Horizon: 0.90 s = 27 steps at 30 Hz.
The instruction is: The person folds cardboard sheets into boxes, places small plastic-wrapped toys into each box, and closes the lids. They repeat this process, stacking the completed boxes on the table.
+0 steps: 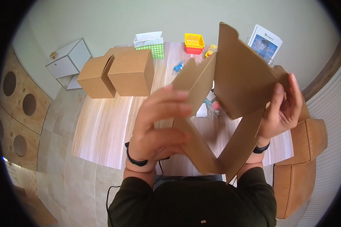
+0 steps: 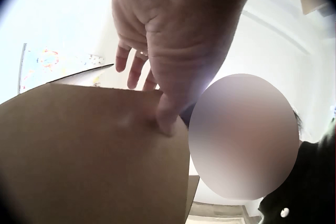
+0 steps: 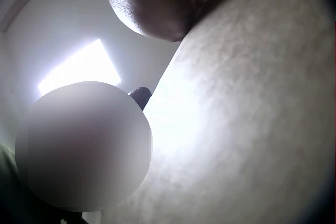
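Note:
An unfolded brown cardboard box (image 1: 246, 75), its flaps spread, is held up above the table in the head view. The right hand (image 1: 284, 109) grips its right side, thumb on the near face and fingers beyond the edge. At the box's left side, the left hand (image 1: 161, 125) is blurred, with its fingers spread from the thumb. The left wrist view shows the left hand's (image 2: 176, 35) thumb touching a cardboard panel (image 2: 94, 150) and its fingers loose past the edge. In the right wrist view, the right hand (image 3: 152, 3) meets a large panel (image 3: 252, 103); its fingertips are hidden.
Two closed cardboard boxes (image 1: 130, 72) stand on the table's (image 1: 102, 125) left part. Behind are a green checked bag (image 1: 151, 43), yellow and red baskets (image 1: 194, 43) and a Monet print (image 1: 265, 43). Small wrapped items (image 1: 178, 67) lie around the box; a brown chair (image 1: 295, 178) stands right.

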Each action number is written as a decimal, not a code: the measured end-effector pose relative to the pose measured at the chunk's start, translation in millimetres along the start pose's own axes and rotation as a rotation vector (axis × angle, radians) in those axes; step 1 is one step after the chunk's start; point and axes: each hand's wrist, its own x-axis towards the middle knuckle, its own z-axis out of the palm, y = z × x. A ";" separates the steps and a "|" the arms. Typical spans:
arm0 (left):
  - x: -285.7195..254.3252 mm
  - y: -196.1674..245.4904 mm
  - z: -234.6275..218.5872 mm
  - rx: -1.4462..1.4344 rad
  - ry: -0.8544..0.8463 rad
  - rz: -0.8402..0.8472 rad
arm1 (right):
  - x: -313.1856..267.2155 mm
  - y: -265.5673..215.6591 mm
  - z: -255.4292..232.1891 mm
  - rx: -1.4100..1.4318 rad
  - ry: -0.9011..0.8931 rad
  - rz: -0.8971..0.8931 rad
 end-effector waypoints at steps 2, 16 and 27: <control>-1.7 5.2 -3.4 0.013 -0.014 0.079 | -3.8 -0.7 0.5 0.104 0.138 -0.006; 0.9 26.2 34.2 0.308 0.323 0.085 | 9.1 38.6 -9.8 0.256 -0.019 0.404; 17.2 -17.1 -0.1 0.418 -0.255 -0.371 | -10.2 96.0 30.5 -0.168 -0.421 0.040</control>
